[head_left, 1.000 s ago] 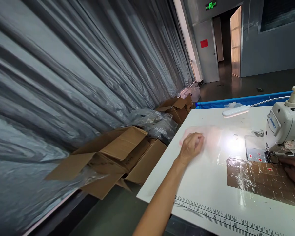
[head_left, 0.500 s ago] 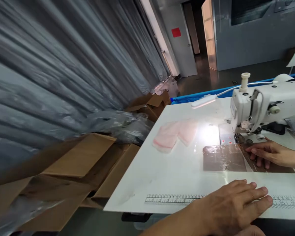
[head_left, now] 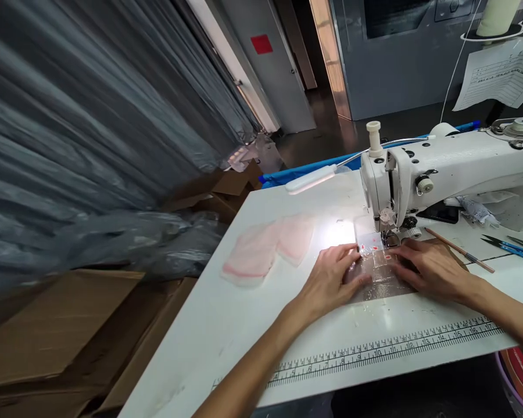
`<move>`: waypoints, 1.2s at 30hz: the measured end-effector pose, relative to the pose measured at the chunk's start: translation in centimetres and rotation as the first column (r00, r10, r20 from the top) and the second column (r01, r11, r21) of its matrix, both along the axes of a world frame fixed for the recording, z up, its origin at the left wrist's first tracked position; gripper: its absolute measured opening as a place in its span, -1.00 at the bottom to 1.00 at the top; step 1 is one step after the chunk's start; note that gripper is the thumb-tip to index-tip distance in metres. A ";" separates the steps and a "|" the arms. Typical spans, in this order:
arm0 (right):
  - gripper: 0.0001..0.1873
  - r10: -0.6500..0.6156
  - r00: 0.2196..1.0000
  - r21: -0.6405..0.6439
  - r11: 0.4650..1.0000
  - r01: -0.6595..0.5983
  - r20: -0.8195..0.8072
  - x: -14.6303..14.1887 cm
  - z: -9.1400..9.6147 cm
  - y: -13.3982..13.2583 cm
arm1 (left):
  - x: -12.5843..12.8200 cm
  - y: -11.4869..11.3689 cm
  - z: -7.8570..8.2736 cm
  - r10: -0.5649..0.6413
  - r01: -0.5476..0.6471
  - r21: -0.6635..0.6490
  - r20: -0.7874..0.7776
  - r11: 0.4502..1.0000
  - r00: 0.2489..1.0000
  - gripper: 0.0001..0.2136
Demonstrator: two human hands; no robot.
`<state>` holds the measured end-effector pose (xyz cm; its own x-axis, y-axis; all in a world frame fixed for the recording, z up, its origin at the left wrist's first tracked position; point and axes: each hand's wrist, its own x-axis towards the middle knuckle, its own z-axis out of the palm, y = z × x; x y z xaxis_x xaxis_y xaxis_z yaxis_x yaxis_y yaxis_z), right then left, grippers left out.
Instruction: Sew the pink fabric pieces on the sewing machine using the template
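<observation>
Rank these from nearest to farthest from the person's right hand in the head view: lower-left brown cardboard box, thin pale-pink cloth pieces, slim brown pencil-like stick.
1. Brown stick: beside the right hand, on its right.
2. Pink cloth pieces: left, on the white tabletop.
3. Cardboard box: farthest left, off the tabletop.

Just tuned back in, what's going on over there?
A person has both hands at a white sewing machine. The left hand and right hand rest on either side of a shiny, see-through brownish sheet, fingers close to the needle area. Whether the needle is in the sheet is too small to tell. Pale pink pieces lie apart to the left on the white table, and a thin stick lies right of the needle area.
</observation>
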<state>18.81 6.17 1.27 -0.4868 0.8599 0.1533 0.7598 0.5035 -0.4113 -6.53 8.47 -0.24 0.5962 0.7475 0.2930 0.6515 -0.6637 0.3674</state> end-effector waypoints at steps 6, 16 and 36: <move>-0.22 0.293 0.952 0.007 0.956 -0.293 -0.088 -1.1 0.4 0.0 | 3.3 -2.3 0.5 -0.215 0.211 0.080 0.049 0.974 0.975 -0.81; -0.58 0.017 0.869 -0.716 0.558 -0.419 -0.495 2.6 3.9 -3.7 | 1.5 -7.3 6.6 -0.209 0.255 -0.625 0.147 0.738 0.967 -0.78; -0.40 -0.209 0.874 -0.791 0.550 -0.266 -0.439 1.6 1.8 0.3 | -3.1 -4.7 5.6 0.157 -0.024 -0.710 0.122 0.703 0.980 -0.83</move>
<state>20.39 6.50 3.07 -0.5918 0.6990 -0.4014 0.3623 -0.2142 -0.9071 -9.61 3.77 5.36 0.5082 0.8226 -0.2552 0.5822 -0.1098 0.8056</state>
